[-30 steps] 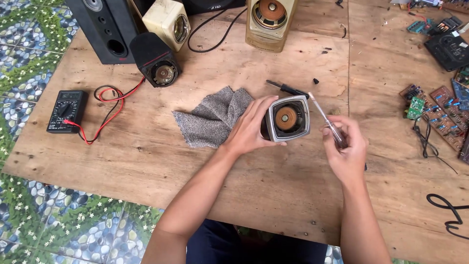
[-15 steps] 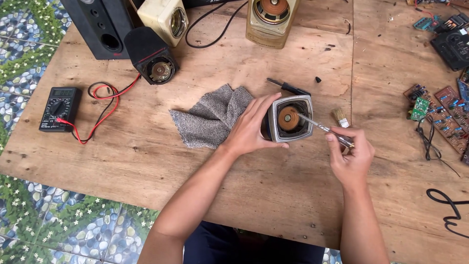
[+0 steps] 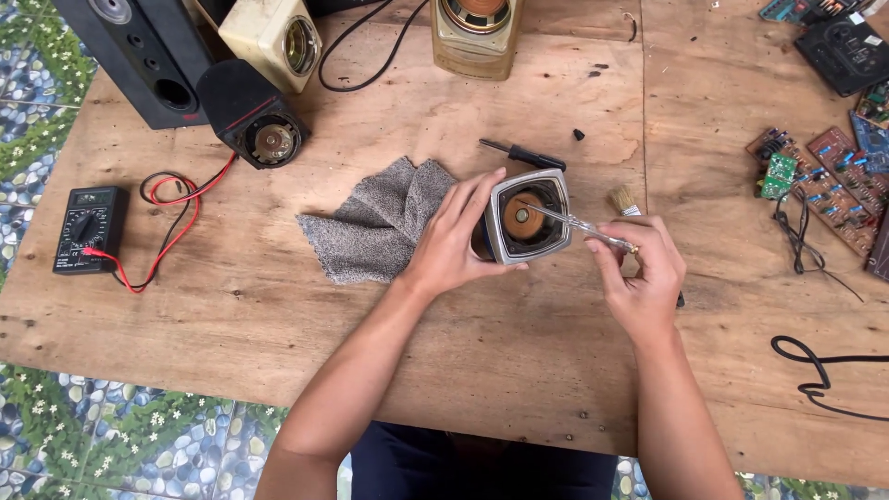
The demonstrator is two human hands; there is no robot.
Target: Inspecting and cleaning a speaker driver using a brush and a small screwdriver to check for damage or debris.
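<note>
Wooden bench [image 3: 519, 370]: the left hand [image 3: 454, 245] grips the small speaker [image 3: 525, 218] by its rigid frame. Right hand [image 3: 644, 268] pinches a thin screwdriver [image 3: 579, 225] over the cone, which looks fragile.

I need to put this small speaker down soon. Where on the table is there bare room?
Bare wood lies along the near edge below the grey cloth, and between the multimeter and that cloth. Also right of the right hand, before the black cable. The far edge with speakers and the circuit boards is crowded.
</note>
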